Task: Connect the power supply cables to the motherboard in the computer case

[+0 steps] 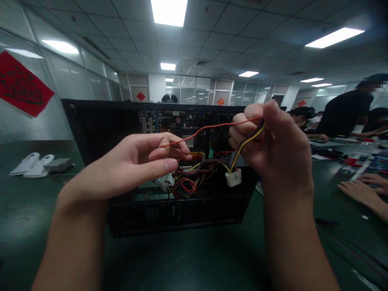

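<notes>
Both hands raised above the open computer case (100, 129): left hand (136, 165) pinches a red wire (209, 127); right hand (266, 141), fingers clamped, grips the cable bundle (244, 149).

- There is a single view, taken from a camera worn on the person's head; no second view shares the scene.
- It faces forward and only slightly down, along the dark green table (188, 258), so that the ceiling with its bright light panels fills the upper part of the frame.
- It sits close to the work: the left hand (142, 163) and right hand (269, 141) are raised near the lens, with both forearms running off the lower edge.
- Just beyond the hands, at centre, stands the open black metal computer case (100, 129).
- The wide lens bends the edges; glass partition walls lie far behind, and other people sit far right.
</notes>
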Tool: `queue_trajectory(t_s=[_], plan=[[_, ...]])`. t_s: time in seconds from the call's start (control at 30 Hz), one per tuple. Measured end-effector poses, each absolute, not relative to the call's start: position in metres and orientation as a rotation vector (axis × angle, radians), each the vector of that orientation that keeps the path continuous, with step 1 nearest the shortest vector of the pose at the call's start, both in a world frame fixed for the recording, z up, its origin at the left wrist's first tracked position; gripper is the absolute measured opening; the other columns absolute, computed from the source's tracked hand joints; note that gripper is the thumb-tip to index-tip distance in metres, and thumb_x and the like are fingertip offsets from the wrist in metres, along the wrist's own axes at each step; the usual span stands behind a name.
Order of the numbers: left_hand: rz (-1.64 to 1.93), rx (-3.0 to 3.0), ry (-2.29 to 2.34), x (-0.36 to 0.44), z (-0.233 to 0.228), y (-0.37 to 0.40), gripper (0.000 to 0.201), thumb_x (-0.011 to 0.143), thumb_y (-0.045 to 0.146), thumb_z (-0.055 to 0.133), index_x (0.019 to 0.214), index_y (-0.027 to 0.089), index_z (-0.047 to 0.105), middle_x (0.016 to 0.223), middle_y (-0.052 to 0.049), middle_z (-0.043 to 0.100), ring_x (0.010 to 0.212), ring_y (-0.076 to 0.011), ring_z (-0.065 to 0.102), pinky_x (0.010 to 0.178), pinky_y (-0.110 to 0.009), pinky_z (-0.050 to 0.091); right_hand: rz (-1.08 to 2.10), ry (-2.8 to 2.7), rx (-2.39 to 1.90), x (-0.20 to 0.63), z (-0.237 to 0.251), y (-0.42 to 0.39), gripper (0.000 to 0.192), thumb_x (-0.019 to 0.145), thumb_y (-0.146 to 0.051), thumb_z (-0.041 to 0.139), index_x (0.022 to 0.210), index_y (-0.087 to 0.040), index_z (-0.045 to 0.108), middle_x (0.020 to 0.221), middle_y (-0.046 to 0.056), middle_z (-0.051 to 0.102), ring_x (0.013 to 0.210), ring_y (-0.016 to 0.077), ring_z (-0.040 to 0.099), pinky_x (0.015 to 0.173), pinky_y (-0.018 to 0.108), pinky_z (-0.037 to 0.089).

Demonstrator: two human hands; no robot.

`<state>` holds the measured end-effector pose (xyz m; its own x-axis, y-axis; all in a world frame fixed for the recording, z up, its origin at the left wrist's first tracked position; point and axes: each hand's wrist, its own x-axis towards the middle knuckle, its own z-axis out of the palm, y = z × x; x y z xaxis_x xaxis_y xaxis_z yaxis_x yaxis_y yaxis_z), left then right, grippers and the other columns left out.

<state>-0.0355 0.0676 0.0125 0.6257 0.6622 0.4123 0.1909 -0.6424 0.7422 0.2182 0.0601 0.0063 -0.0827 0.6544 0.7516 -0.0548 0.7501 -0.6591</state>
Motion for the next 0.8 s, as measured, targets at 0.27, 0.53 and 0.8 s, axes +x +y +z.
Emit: queue_trajectory(t_s=[0.27,0.53,0.8], plan=[[0.628,2.007,0.51,-0.01,-0.001,0.074,0.03,0.089,0.035,0.07,0.083,0.018,0.046,0.091,-0.003,0.063,0.061,-0.0069,0.053,0.053,-0.02,0.047,0.739,-1.548,-0.361,0.222,0.005,0.061,0.045,0.082,-0.044,0.072,0.065,-0.021,0.038,0.068,-0.002,0.045,0.052,0.0088,0.041,0.047,0.026,0.031],[1.13,2.17,0.878,-0.04,0.022,0.056,0.021,0.081,0.035,0.074,0.087,0.018,0.061,0.083,-0.001,0.07,0.07,-0.013,0.065,0.057,-0.018,0.051,0.864,-1.635,-0.374,0.218,0.002,0.057,0.041,0.077,-0.043,0.079,0.065,-0.021,0.047,0.071,0.0,0.057,0.053,0.0112,0.056,0.042,0.024,0.035],[1.253,2.259,0.983,-0.056,0.022,0.028,0.021,0.072,0.027,0.083,0.091,0.028,0.074,0.092,0.004,0.078,0.071,-0.0171,0.073,0.054,-0.016,0.056,0.69,-1.613,-0.41,0.221,0.006,0.055,0.045,0.08,-0.049,0.073,0.065,-0.022,0.042,0.061,-0.002,0.049,0.049,0.009,0.046,0.041,0.023,0.032]])
